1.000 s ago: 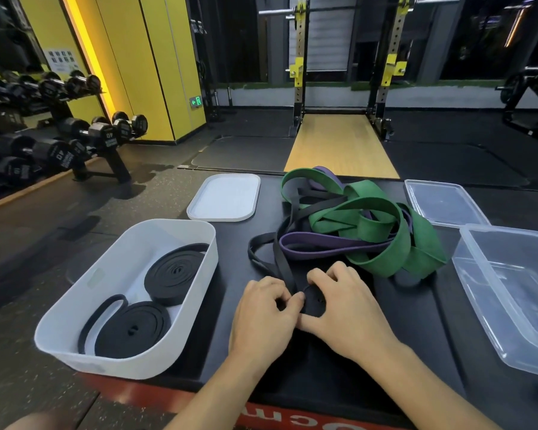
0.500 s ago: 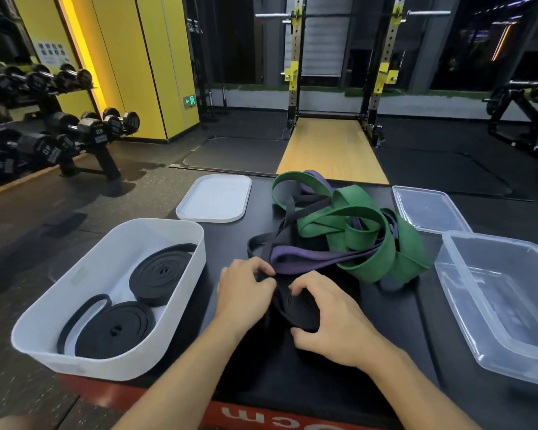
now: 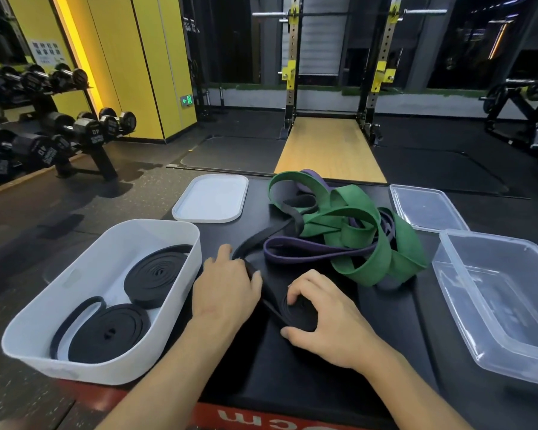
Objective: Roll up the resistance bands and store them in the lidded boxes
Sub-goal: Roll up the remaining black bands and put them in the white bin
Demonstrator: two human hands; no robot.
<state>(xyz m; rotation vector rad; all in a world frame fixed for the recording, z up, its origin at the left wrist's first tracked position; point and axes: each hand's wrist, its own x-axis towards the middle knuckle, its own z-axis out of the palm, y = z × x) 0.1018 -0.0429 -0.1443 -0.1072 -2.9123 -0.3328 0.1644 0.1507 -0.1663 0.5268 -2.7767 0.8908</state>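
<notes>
Two black rolls (image 3: 156, 274) sit in the white box (image 3: 112, 240), a third under way.
Right hand (image 3: 326, 330) grips the coil (image 3: 302, 315), left hand (image 3: 227, 293) holds its tail (image 3: 267, 235); green bands (image 3: 379, 262) and purple band (image 3: 308, 252), centre frame, lie unrolled.

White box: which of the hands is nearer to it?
Left. The left hand lies just beside the white box; the right hand is farther right, gripping the black band.

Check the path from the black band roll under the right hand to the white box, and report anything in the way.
The left hand sits directly between the half-rolled black resistance band, gripped by the right hand, and the open white plastic box. The band's loose tail also runs into the tangled green and purple bands.
</notes>
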